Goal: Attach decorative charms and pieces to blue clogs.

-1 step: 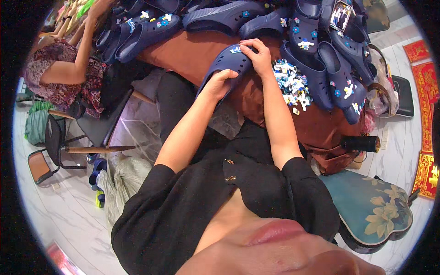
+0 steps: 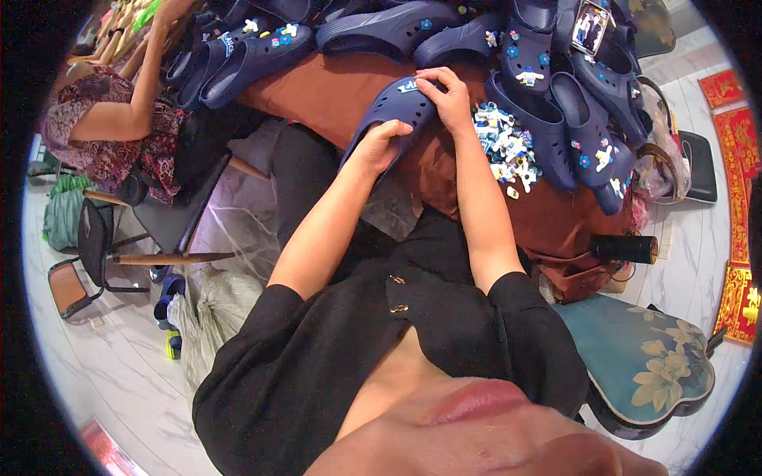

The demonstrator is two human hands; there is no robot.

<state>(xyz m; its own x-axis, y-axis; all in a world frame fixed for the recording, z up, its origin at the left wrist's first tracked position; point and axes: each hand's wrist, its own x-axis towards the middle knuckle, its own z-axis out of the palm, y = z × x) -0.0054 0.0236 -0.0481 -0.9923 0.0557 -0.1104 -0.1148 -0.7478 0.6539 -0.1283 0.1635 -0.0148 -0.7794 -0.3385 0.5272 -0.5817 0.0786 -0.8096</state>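
Note:
A navy clog (image 2: 386,103) with holes in its upper is held over the brown cloth in front of me. My left hand (image 2: 384,144) is closed round it at the opening, thumb on top and the other fingers hidden. My right hand (image 2: 447,97) is closed at the toe end, fingertips bent down beside a light-blue and white charm (image 2: 408,86) fixed on the upper. Whether those fingertips pinch anything else is hidden. Right of my right wrist lies a heap of small white, blue and yellow charms (image 2: 505,143).
Several decorated navy clogs (image 2: 548,103) crowd the far and right sides of the brown-covered table (image 2: 563,218). A black cylinder (image 2: 627,248) juts from its right edge. Nearby are a flower-patterned chair (image 2: 635,357), a black stool (image 2: 171,214) and plastic bags (image 2: 218,305). Another person (image 2: 103,119) sits at left.

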